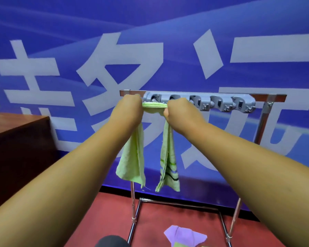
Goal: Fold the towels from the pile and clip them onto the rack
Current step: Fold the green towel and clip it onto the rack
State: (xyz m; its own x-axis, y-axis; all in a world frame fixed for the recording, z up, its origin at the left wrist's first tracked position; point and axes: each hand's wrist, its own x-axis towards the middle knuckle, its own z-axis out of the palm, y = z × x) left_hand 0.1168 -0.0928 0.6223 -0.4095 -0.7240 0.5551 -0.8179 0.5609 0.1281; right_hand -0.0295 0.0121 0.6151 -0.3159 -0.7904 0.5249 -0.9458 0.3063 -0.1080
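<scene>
A folded light green towel (132,161) with dark stripes near one end is stretched between both my hands, and its two ends hang down. My left hand (130,106) grips its left part. My right hand (178,108) grips its right part. The taut middle strip (154,105) sits right below the left end of the grey clip bar (221,104) on the metal rack (264,118). Whether the towel is caught in a clip is hidden by my hands. A purple towel (184,235) lies on the red floor under the rack, with a bit of green cloth beside it.
A dark brown wooden cabinet (16,150) stands to the left, against the blue banner wall (150,41). The rack's chrome legs and base frame (178,204) stand on the red carpet. A dark rounded object (111,241) shows at the bottom edge.
</scene>
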